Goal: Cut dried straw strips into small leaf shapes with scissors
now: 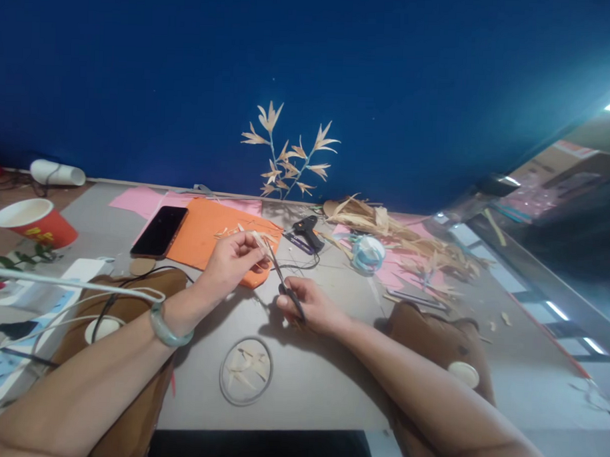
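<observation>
My left hand [236, 258] pinches a small pale piece of dried husk [258, 239] above an orange sheet [195, 231]. My right hand [309, 305] is wrapped round the handles of a pair of scissors [278, 264]. The blades point up and away from me and reach the husk at my left fingertips; whether they touch it I cannot tell. Small husk scraps [227, 232] lie on the orange sheet. Nearer to me, a round shallow dish [223, 385] holds several cut husk pieces [247, 365].
A stem with husk flowers [287, 168] stands against the blue wall. Behind my hands lie a black glue gun [309, 234], blue-white tape [368, 254] and a husk heap [380, 221]. At left are a phone [159, 231], a red paper cup [50, 223] and power strips [46, 333] with cables.
</observation>
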